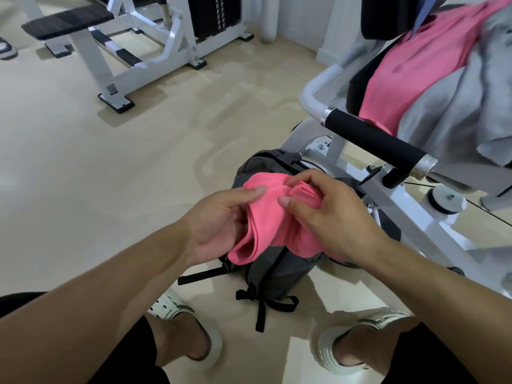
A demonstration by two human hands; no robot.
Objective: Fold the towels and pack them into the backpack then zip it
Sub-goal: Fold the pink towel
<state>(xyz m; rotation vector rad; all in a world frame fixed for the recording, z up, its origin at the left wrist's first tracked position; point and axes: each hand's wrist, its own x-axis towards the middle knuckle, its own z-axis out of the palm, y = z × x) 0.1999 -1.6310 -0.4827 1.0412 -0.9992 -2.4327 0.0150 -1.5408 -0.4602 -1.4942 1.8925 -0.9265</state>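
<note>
Over the dark grey backpack on the floor, a person holds a pink towel bunched between both hands. Left hand grips the towel's left side, thumb laid across the top and fingers curled underneath. Right hand pinches a folded ridge of the cloth at its upper right, thumb and fingers clenched on it. Towel hangs just above the backpack, whose black straps trail toward the person's feet in pale perforated clogs. To the right, a second pink towel and a grey towel lie draped over the seat of a white exercise machine with a black padded handle. A white weight bench stands well apart at the back left.
</note>
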